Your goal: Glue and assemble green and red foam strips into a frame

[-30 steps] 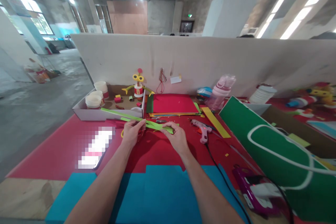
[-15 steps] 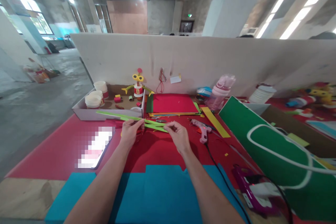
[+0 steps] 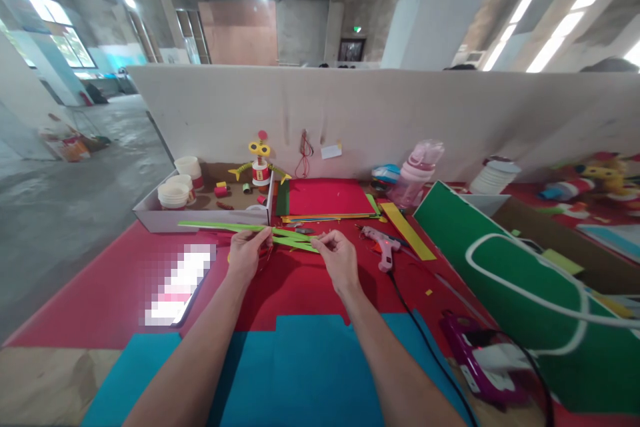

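My left hand [image 3: 245, 255] pinches the lime-green strips [image 3: 295, 238] partway along and my right hand [image 3: 341, 260] pinches their right end, over the red tabletop [image 3: 95, 287] left of the glue gun [image 3: 385, 247], so an uneven tug could crease such thin pieces or slide them apart
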The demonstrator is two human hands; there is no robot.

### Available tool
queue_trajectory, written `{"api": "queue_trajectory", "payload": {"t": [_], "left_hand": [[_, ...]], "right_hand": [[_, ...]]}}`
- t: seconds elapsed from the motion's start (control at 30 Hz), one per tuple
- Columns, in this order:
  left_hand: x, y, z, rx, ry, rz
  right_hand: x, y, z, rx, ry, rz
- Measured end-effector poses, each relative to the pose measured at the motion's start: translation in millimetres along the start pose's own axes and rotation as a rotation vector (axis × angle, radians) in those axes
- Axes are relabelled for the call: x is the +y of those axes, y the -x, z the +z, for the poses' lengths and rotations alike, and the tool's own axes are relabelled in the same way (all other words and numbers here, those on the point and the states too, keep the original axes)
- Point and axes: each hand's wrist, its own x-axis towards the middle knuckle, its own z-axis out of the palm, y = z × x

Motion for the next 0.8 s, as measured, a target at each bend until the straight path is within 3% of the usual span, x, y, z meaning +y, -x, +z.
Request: {"api": "queue_trajectory", "payload": {"t": [0.6, 0.8], "left_hand": [[-0.1, 0.1, -0.3, -0.006, 0.028, -0.031], [-3.3, -3.1, -6.3, 0.014, -0.038, -0.083]], "right_hand": [[2.9, -0.8, 0.1, 0.006, -0.064, 0.026], [9.3, -1.5, 1.7, -0.218, 0.062, 0.014]]}}
